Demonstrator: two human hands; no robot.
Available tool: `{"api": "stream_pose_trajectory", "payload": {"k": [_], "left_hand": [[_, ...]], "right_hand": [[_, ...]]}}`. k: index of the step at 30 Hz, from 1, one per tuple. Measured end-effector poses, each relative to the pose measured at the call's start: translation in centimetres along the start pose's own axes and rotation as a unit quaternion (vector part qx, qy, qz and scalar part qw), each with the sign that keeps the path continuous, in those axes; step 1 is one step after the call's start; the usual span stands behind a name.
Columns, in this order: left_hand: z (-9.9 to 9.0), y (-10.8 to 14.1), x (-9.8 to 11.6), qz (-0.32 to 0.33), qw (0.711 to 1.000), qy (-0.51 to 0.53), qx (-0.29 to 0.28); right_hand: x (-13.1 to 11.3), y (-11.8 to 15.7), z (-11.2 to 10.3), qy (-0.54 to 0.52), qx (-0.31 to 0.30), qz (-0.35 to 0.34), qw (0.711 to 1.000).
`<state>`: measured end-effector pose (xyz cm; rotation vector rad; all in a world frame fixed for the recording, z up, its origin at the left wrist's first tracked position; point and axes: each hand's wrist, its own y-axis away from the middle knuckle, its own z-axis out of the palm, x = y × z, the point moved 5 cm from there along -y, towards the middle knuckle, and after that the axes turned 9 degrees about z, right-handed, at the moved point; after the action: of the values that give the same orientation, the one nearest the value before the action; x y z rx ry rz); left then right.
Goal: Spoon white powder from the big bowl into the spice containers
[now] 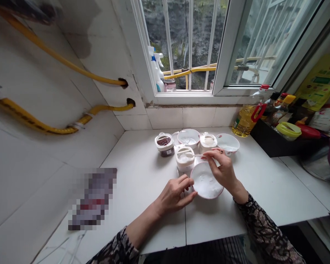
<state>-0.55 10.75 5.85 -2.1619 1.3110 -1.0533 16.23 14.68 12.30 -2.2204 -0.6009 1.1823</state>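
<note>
My left hand [176, 193] grips the left rim of a white bowl [207, 181] that has white powder in it. Pinched in the fingers of my right hand [221, 167] is a white spoon [197, 155], whose far end lies in an open square jar [184, 161] of white powder just behind the bowl. A jar with dark red contents [164, 143] stands to the left. Behind are a second white bowl [189, 137], another square jar [208, 141] with pale contents and a third bowl [228, 143].
On the right, an oil bottle [243, 119] stands beside a black box [266, 141] full of bottles and jars. A blurred-out object [95, 198] lies at the left. Behind the white tiled counter [159, 227] is a barred window [189, 44]; yellow pipes [49, 128] run along the left wall.
</note>
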Motion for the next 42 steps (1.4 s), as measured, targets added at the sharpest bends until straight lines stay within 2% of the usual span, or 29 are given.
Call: {"api": "stream_pose_trajectory", "payload": {"k": [2, 5, 11, 17, 24, 28, 32, 37, 42], "left_hand": [[0.0, 0.0, 0.0, 0.002, 1.000, 0.001, 0.001], [-0.1, 0.1, -0.1, 0.007, 1.000, 0.003, 0.002], [0.0, 0.2, -0.2, 0.019, 1.000, -0.012, -0.004], [0.1, 0.4, -0.2, 0.022, 1.000, -0.021, -0.003], [0.0, 0.1, 0.1, 0.025, 0.999, -0.040, -0.007], [0.0, 0.1, 0.1, 0.025, 0.998, -0.055, -0.006], [0.1, 0.3, 0.0, 0.022, 0.998, -0.059, -0.008], [0.1, 0.4, 0.0, 0.022, 0.998, -0.058, -0.009], [0.2, 0.4, -0.1, 0.016, 0.999, -0.048, -0.008]], "right_hand": [[0.9, -0.1, -1.0, -0.026, 0.008, 0.064, 0.998], [1.9, -0.2, -1.7, -0.026, -0.041, 0.116, 0.992], [1.7, 0.3, -0.5, 0.047, -0.148, 0.094, 0.983], [1.3, 1.0, 0.7, 0.025, -0.200, 0.098, 0.975], [2.0, 0.8, 0.1, -0.041, -0.194, 0.207, 0.958], [1.9, 0.7, 0.1, -0.021, -0.172, 0.188, 0.967], [1.7, 1.1, 0.9, -0.018, -0.202, 0.174, 0.964], [2.6, 0.9, 0.1, -0.055, -0.167, 0.266, 0.948], [3.8, 0.8, -0.1, -0.151, -0.153, 0.372, 0.903]]}}
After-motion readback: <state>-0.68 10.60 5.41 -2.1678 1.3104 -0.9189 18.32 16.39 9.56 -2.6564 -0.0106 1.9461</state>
